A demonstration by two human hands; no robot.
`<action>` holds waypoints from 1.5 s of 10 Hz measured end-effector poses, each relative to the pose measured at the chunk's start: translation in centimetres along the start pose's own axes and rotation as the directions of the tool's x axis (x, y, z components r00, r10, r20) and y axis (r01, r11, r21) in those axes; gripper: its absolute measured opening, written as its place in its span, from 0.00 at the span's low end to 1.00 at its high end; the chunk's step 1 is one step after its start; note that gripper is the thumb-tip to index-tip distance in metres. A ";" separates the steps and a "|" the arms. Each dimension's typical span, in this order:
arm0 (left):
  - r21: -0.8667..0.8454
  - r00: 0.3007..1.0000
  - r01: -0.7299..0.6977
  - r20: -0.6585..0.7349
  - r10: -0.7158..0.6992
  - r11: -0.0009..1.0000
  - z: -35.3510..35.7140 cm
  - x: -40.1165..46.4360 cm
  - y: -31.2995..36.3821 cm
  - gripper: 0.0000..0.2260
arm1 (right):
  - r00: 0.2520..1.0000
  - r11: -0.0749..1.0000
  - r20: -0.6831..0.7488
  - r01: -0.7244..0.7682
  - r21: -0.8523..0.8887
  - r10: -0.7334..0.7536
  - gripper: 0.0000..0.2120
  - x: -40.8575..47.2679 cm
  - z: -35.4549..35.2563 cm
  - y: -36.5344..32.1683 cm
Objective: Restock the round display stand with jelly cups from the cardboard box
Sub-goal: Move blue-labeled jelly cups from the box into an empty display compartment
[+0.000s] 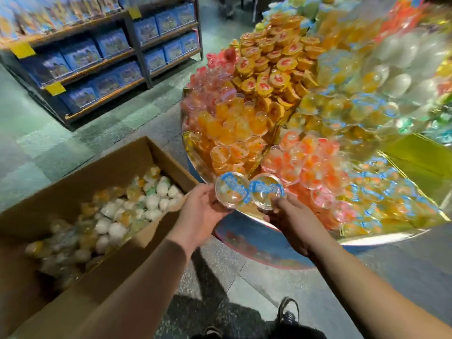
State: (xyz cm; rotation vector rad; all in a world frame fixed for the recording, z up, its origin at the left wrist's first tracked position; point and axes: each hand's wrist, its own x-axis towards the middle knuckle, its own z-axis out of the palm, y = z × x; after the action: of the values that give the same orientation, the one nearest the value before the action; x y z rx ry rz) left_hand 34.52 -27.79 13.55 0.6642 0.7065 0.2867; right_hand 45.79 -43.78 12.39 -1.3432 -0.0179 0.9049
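My left hand point(199, 211) grips a clear jelly cup with a blue-printed lid point(231, 189). Beside it my right hand point(292, 220) grips a second such cup point(266, 192). Both cups are held side by side, lids towards me, just at the near rim of the round display stand point(247, 211). The stand is heaped with orange, pink, yellow and clear jelly cups in wedge-shaped sections. The open cardboard box point(137, 165) stands on the floor at the lower left, holding many white, orange and clear jelly cups point(115, 214).
Store shelves point(102, 62) with blue packaged goods and yellow price tags stand at the back left across a tiled aisle. A gold-lined section of the stand point(415, 157) lies bare at the right. My shoe point(288, 314) shows at the bottom.
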 end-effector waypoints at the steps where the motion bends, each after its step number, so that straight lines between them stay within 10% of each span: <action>1: 0.078 0.990 0.044 0.129 -0.054 0.996 4.0 1.6 -3.9 0.22 | 0.996 0.998 -0.085 0.016 0.066 -0.010 0.03 -0.9 -5.1 -1.0; 4: 0.203 0.971 0.163 0.140 -0.194 0.965 18.5 4.0 -18.7 0.26 | 0.979 0.990 -0.202 0.025 0.142 0.004 0.04 -3.9 -24.5 -3.0; 7: 0.298 0.940 0.337 -0.045 -0.339 0.893 30.7 6.6 -33.3 0.09 | 0.972 0.991 -0.225 -0.037 0.125 0.064 0.06 -5.2 -41.7 -4.7; 15: 0.513 0.904 0.363 -0.397 -0.161 0.778 29.7 22.4 -38.4 0.15 | 0.835 0.887 -0.326 -0.358 0.291 0.443 0.15 11.8 -44.5 -2.2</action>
State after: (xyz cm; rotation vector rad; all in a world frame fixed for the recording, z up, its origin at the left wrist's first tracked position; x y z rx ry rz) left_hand 72.04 -60.54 -5.78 1.0973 1.2291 -0.1008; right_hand 77.08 -73.56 -3.81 -1.3160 0.6798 0.9443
